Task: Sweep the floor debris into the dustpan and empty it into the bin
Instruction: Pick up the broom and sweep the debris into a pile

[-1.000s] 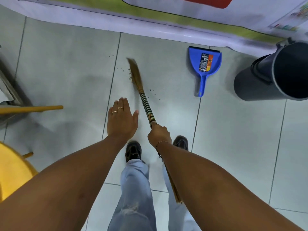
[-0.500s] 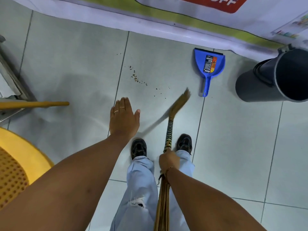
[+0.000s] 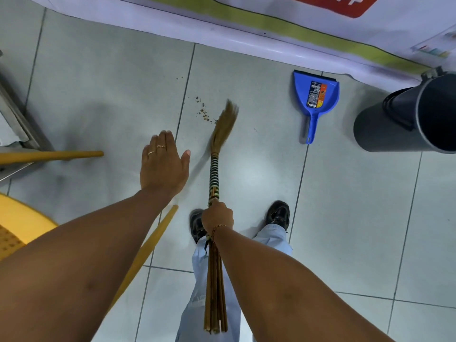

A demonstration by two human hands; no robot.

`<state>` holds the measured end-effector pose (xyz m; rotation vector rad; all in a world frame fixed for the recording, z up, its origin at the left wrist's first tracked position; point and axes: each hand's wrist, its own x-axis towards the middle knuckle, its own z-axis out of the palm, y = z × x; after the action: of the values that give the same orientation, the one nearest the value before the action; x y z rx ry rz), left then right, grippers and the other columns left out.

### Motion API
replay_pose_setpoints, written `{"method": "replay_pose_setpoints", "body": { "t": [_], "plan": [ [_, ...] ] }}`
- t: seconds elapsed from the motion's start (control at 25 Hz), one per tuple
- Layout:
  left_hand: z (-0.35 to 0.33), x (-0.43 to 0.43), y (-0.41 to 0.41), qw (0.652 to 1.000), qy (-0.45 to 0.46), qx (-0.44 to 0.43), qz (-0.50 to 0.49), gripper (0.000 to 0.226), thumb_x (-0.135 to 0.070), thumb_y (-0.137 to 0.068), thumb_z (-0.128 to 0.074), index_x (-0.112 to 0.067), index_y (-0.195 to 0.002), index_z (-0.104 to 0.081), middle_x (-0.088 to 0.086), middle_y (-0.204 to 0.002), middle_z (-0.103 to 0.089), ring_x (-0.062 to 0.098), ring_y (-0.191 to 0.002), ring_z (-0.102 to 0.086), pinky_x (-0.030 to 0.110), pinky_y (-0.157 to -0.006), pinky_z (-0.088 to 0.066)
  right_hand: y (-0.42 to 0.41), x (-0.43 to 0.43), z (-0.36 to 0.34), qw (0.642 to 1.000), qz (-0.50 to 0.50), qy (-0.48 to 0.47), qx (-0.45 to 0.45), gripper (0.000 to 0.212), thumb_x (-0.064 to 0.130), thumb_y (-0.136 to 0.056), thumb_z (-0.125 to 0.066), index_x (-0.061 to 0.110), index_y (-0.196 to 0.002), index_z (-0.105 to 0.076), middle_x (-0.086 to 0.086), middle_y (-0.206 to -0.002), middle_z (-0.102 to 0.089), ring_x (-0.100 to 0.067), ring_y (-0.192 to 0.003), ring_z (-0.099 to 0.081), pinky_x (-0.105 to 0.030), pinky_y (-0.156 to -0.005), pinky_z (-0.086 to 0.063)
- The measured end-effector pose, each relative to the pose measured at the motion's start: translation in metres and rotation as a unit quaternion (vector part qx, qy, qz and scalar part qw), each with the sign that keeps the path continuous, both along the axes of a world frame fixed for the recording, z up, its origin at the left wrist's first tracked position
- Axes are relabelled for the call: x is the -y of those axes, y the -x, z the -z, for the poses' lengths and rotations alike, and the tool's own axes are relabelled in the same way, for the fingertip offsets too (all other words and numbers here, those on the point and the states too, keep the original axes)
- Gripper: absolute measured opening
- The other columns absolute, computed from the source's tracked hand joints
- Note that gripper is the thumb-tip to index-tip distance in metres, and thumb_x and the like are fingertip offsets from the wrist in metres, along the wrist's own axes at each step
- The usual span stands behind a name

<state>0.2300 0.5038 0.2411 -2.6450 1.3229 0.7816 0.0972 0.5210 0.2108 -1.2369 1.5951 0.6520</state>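
My right hand (image 3: 217, 217) grips a stick broom (image 3: 214, 174) around its striped binding. The blurred bristle tip sits on the tiles just right of a trail of small brown debris (image 3: 203, 111). My left hand (image 3: 162, 165) hovers flat and empty above the floor, fingers together, to the left of the broom. A blue dustpan (image 3: 315, 95) with a label lies on the floor to the right, handle toward me. A dark grey bin (image 3: 404, 124) stands at the far right beside the dustpan.
A white and green banner (image 3: 271, 23) runs along the far edge of the floor. A yellow plastic chair (image 3: 22, 218) with its legs (image 3: 51, 155) is at the left, by a metal frame (image 3: 17, 119). My two shoes (image 3: 278, 214) stand below the broom.
The broom tip has swung left from near the dustpan handle back to the debris trail. My right hand shifted slightly. The left hand stays hovering.
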Motion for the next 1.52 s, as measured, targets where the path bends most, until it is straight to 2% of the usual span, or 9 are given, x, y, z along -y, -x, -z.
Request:
{"method": "replay_pose_setpoints", "body": {
  "t": [0.24, 0.4, 0.6, 0.76, 0.92, 1.08, 1.2, 1.32, 1.52],
  "plan": [
    [-0.017, 0.018, -0.015, 1.0, 0.013, -0.004, 0.0, 0.063, -0.036, -0.096, -0.036, 0.004, -0.142, -0.021, 0.025, -0.148, -0.033, 0.037, -0.139, -0.028, 0.047, -0.117, -0.025, -0.008, 0.01, -0.031, 0.996, 0.026, 0.078, 0.033, 0.038, 0.016, -0.096, -0.035, 0.017, -0.133, -0.043, -0.017, -0.116, -0.065, -0.035, -0.106, -0.061, -0.035, -0.083, -0.049],
    [-0.024, 0.029, -0.009, 0.999, 0.029, -0.017, 0.0, 0.062, -0.035, -0.096, -0.038, 0.005, -0.14, -0.025, 0.025, -0.145, -0.037, 0.038, -0.137, -0.031, 0.047, -0.116, -0.027, 0.036, 0.034, -0.043, 0.987, 0.068, 0.14, -0.033, 0.038, 0.017, -0.097, -0.036, 0.017, -0.134, -0.044, -0.019, -0.116, -0.066, -0.038, -0.107, -0.061, -0.04, -0.086, -0.05],
    [-0.012, 0.028, 0.003, 0.999, 0.022, -0.04, 0.013, 0.061, -0.036, -0.096, -0.038, 0.003, -0.141, -0.025, 0.022, -0.146, -0.037, 0.036, -0.137, -0.031, 0.046, -0.116, -0.028, 0.067, 0.063, -0.017, 0.991, 0.021, 0.025, -0.13, 0.036, 0.014, -0.097, -0.036, 0.002, -0.129, -0.049, -0.018, -0.129, -0.058, -0.034, -0.118, -0.056, -0.037, -0.093, -0.047],
    [-0.005, 0.013, 0.006, 0.998, 0.001, -0.06, -0.003, 0.062, -0.036, -0.097, -0.036, 0.002, -0.144, -0.019, 0.021, -0.152, -0.028, 0.035, -0.142, -0.022, 0.044, -0.119, -0.02, 0.038, 0.06, -0.009, 0.996, -0.009, -0.004, -0.093, 0.037, 0.016, -0.095, -0.037, 0.001, -0.125, -0.052, -0.017, -0.124, -0.061, -0.033, -0.113, -0.06, -0.034, -0.092, -0.049],
    [-0.006, 0.006, -0.001, 0.999, -0.007, -0.05, -0.008, 0.064, -0.037, -0.097, -0.035, 0.002, -0.145, -0.018, 0.022, -0.153, -0.027, 0.035, -0.143, -0.023, 0.043, -0.119, -0.02, 0.006, 0.059, -0.001, 0.999, 0.024, -0.005, -0.04, 0.036, 0.018, -0.092, -0.04, 0.003, -0.121, -0.056, -0.016, -0.115, -0.067, -0.034, -0.103, -0.066, -0.043, -0.091, -0.056],
    [-0.007, 0.008, -0.008, 0.999, -0.008, -0.035, -0.006, 0.062, -0.036, -0.096, -0.037, 0.003, -0.143, -0.023, 0.023, -0.148, -0.033, 0.036, -0.14, -0.028, 0.045, -0.118, -0.026, 0.002, 0.058, -0.014, 0.999, -0.011, 0.038, 0.007, 0.04, 0.016, -0.095, -0.036, 0.014, -0.133, -0.047, -0.016, -0.119, -0.064, -0.035, -0.107, -0.061, -0.037, -0.089, -0.052],
    [-0.013, 0.017, 0.0, 0.999, -0.014, -0.035, 0.006, 0.061, -0.036, -0.096, -0.037, 0.004, -0.141, -0.025, 0.024, -0.146, -0.036, 0.037, -0.138, -0.031, 0.046, -0.116, -0.028, 0.028, 0.044, -0.032, 0.992, 0.04, 0.119, 0.017, 0.043, 0.017, -0.097, -0.035, 0.024, -0.14, -0.038, -0.018, -0.112, -0.067, -0.036, -0.102, -0.061, -0.038, -0.082, -0.049],
    [-0.014, 0.032, 0.017, 0.999, -0.009, -0.047, 0.012, 0.061, -0.036, -0.097, -0.036, 0.003, -0.142, -0.023, 0.022, -0.148, -0.033, 0.036, -0.14, -0.027, 0.046, -0.117, -0.025, 0.061, 0.038, -0.034, 0.976, 0.117, 0.185, -0.008, 0.047, 0.017, -0.099, -0.036, 0.024, -0.145, -0.033, -0.018, -0.112, -0.066, -0.035, -0.1, -0.062, -0.039, -0.08, -0.05],
    [-0.011, 0.05, 0.052, 0.998, 0.006, -0.059, 0.037, 0.062, -0.035, -0.097, -0.038, 0.003, -0.143, -0.023, 0.022, -0.15, -0.032, 0.036, -0.141, -0.025, 0.046, -0.118, -0.023, 0.108, 0.059, -0.033, 0.95, 0.236, 0.176, -0.101, 0.046, 0.015, -0.1, -0.034, 0.017, -0.146, -0.032, -0.02, -0.122, -0.063, -0.037, -0.11, -0.059, -0.039, -0.089, -0.048]
  ]
}}
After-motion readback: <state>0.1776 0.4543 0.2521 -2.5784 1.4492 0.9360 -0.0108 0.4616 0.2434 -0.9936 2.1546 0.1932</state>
